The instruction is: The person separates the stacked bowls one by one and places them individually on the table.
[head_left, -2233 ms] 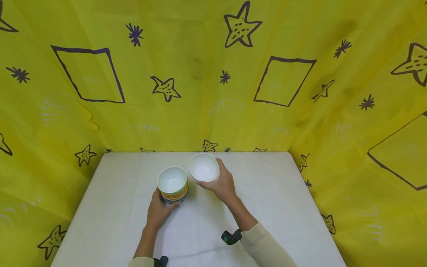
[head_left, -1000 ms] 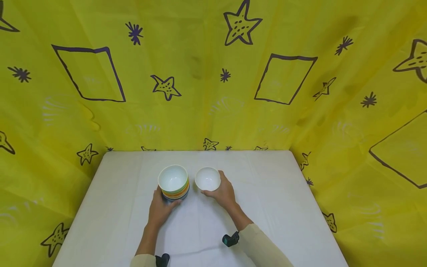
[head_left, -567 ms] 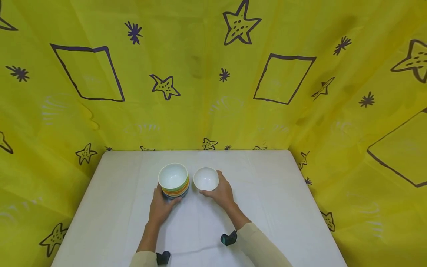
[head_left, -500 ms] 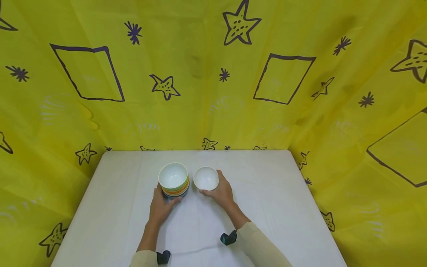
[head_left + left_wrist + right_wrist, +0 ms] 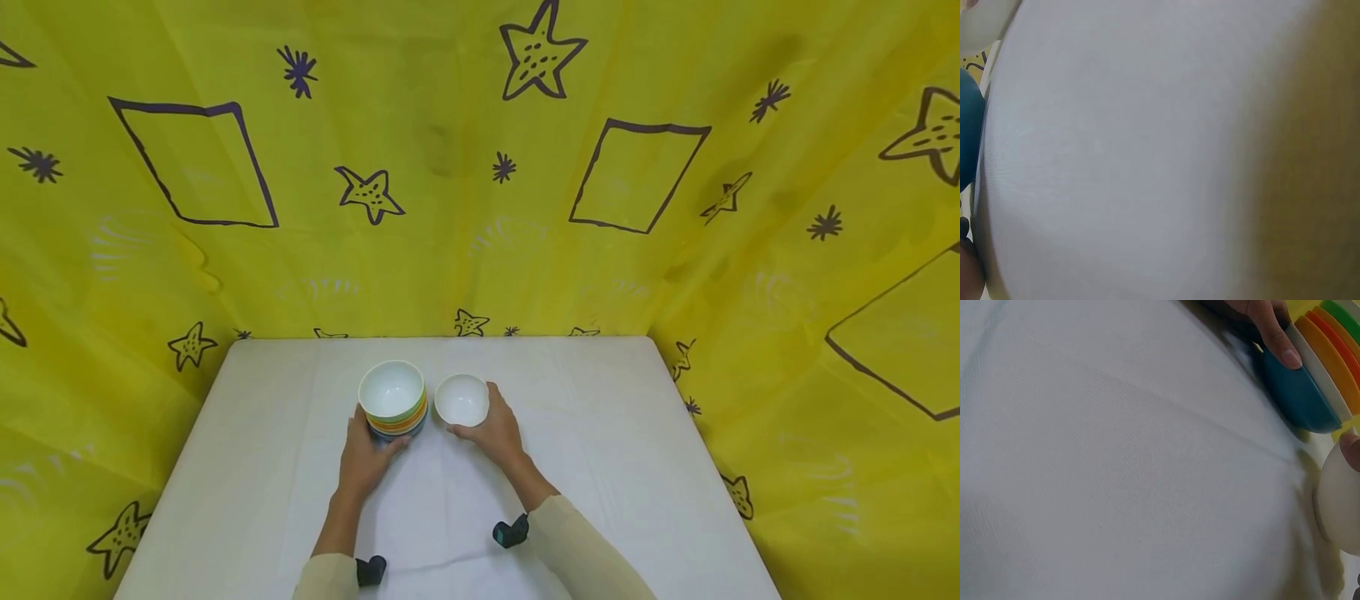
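Observation:
My left hand [image 5: 365,460] grips a stack of nested bowls [image 5: 397,427] low on its near left side. The top bowl of the stack is white inside with a green outer wall; orange and yellow ones sit below. A teal bowl [image 5: 1300,394] forms the bottom, with the left thumb [image 5: 1279,340] along its wall. Just right of the stack, my right hand [image 5: 495,429] holds a single white bowl [image 5: 461,402] by its right side, thumb in front. Its mouth faces up, and a narrow gap separates it from the stack. The teal bowl also shows at the left wrist view's edge.
A white cloth covers the table [image 5: 600,467], with a crease near the front. Yellow curtains [image 5: 442,258] with drawn stars and rectangles stand behind and at both sides. Dark wrist devices [image 5: 512,531] sit at both sleeves.
My right hand has lowered the white bowl and brought it nearer to me, then kept it almost still. The left hand has shifted the stack slightly away and to the right.

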Demonstrator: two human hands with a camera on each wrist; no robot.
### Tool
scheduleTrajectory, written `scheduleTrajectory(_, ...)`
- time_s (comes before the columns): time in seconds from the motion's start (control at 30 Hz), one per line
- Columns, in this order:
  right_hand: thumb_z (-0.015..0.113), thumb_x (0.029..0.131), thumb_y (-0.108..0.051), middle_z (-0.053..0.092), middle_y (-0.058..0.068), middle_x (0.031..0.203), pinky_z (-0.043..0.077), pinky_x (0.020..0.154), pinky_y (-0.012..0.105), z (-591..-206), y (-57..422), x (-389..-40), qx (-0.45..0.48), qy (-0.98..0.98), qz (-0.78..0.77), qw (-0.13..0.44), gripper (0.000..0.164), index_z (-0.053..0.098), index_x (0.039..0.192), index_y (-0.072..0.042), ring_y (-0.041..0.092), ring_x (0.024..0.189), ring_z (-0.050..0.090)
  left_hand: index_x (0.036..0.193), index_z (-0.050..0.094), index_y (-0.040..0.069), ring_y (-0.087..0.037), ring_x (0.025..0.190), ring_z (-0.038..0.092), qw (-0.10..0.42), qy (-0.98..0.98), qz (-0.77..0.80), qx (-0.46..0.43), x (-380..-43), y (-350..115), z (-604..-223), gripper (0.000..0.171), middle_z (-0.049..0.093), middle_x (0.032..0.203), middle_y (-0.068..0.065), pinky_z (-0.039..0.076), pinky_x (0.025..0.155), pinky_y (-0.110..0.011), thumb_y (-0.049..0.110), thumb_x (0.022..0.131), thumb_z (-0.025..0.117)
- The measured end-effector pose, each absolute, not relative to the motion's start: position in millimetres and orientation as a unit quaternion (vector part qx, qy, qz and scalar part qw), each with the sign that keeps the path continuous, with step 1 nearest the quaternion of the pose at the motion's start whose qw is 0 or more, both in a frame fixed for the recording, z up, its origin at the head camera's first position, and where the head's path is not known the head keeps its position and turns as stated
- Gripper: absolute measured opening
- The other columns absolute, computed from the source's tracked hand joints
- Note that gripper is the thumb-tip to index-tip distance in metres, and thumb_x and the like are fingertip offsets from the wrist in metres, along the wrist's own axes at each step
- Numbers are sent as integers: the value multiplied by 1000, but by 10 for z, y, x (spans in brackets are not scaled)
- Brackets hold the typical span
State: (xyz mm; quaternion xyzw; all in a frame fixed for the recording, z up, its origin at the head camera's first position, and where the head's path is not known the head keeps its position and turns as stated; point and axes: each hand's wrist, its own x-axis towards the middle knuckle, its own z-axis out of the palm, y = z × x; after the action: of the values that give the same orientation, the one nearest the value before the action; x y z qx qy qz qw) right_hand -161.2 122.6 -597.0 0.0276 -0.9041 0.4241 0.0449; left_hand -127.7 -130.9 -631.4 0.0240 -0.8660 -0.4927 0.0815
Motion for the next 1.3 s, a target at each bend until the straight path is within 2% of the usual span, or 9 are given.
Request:
scheduleTrajectory(0.2, 100, 68, -38, 61, 15, 138, 52, 105, 54, -5930, 1226, -1611, 18, -901, 432, 28, 103, 46, 148, -5, 36, 128, 60, 164, 24, 4, -44, 151, 33, 78, -869, -488, 27, -1275, -1308, -6291, 112, 40, 159, -26, 13, 128, -55, 28, 80, 95)
scheduleTrajectory(0.6, 99, 69, -40, 58, 15, 144, 50, 108, 53, -5949, 1261, -1608, 25, -904, 427, 16, 108, 42, 153, -4, 35, 132, 57, 166, 22, 7, -38, 153, 32, 64, -873, -484, 22, -1315, -1336, -6378, 115, 39, 161, -22, 9, 130, -48, 34, 81, 94)
scheduleTrajectory(0.7, 99, 70, -41, 53, 19, 150, 47, 112, 56, -5928, 1256, -1596, 22, -907, 421, 6, 113, 38, 157, -1, 39, 138, 52, 165, 23, 7, -38, 152, 34, 69, -875, -479, 22, -1317, -1338, -6380, 114, 41, 161, -21, 10, 130, -48, 34, 81, 94)
scheduleTrajectory(0.87, 95, 73, -49, 35, 26, 164, 36, 119, 60, -5889, 1251, -1580, 9, -917, 399, -15, 122, 30, 162, 2, 44, 152, 33, 164, 25, 4, -40, 150, 36, 77, -873, -480, 22, -1294, -1329, -6337, 112, 43, 158, -24, 12, 129, -50, 32, 80, 95)
scheduleTrajectory(0.93, 92, 74, -54, 29, 24, 168, 32, 121, 60, -5875, 1248, -1584, 4, -921, 389, -24, 124, 27, 164, 1, 43, 155, 26, 163, 26, 3, -41, 150, 36, 78, -874, -479, 23, -1291, -1326, -6325, 111, 43, 158, -24, 12, 129, -50, 31, 80, 95)
scheduleTrajectory(1.3, 86, 78, -61, 26, 22, 170, 32, 121, 60, -5774, 1212, -1679, 15, -924, 382, -3, 121, 26, 165, -4, 39, 157, 22, 164, 25, 4, -40, 151, 36, 81, -877, -473, 20, -1336, -1355, -6452, 113, 42, 159, -23, 12, 130, -49, 34, 81, 94)
